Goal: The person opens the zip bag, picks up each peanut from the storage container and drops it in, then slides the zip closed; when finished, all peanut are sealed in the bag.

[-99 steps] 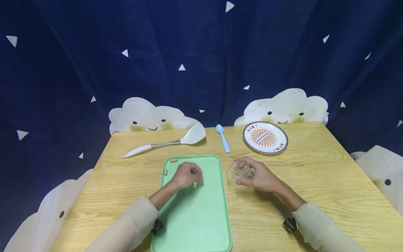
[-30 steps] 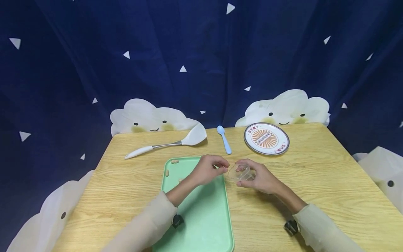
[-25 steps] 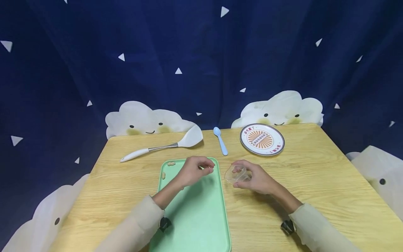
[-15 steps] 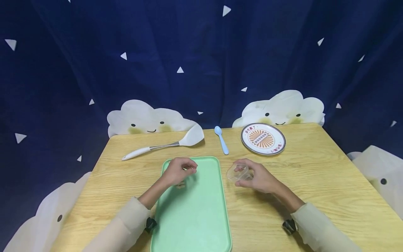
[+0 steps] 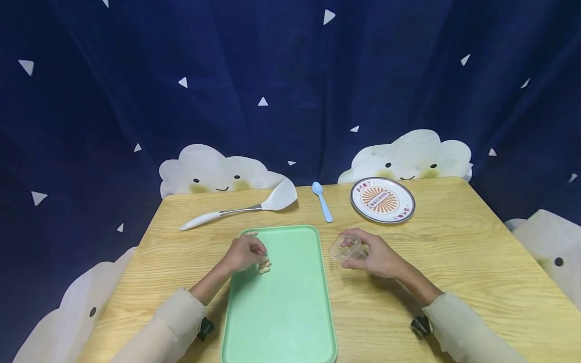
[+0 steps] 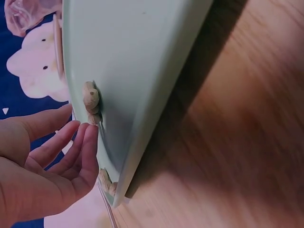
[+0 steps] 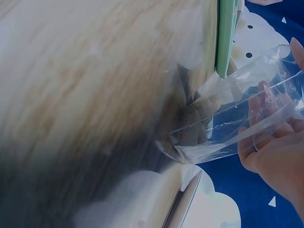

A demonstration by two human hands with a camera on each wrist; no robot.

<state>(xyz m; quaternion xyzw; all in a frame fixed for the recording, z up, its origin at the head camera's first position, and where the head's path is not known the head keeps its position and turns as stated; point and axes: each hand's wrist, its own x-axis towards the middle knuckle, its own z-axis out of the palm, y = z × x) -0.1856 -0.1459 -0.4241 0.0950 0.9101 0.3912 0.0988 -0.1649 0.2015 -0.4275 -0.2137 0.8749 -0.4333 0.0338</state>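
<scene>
My left hand (image 5: pixel 244 253) is over the upper left of the green tray (image 5: pixel 290 312), its fingertips right at a small cluster of peanuts (image 5: pixel 264 267). In the left wrist view its fingers are loosely bent, the thumb stands apart, and one fingertip meets the lower peanut (image 6: pixel 93 118). More peanuts (image 6: pixel 106 181) lie by the tray's corner, partly behind the hand in the head view. Right of the tray, my right hand (image 5: pixel 375 256) holds a clear plastic bag (image 5: pixel 346 249), its mouth spread. Through its side, the right wrist view shows peanuts (image 7: pixel 197 122) at the bottom.
Behind the tray, a white spatula (image 5: pixel 245 207) lies along the wooden table (image 5: pixel 436 237). A light blue spoon (image 5: pixel 323 201) and a round plate (image 5: pixel 383 200) with an orange pattern are to its right. A dark blue curtain (image 5: pixel 290 60) hangs behind the table.
My left hand reached right to the bag's mouth about a second ago, then came back left across the tray down to the peanuts. The right hand keeps the bag in nearly the same place.
</scene>
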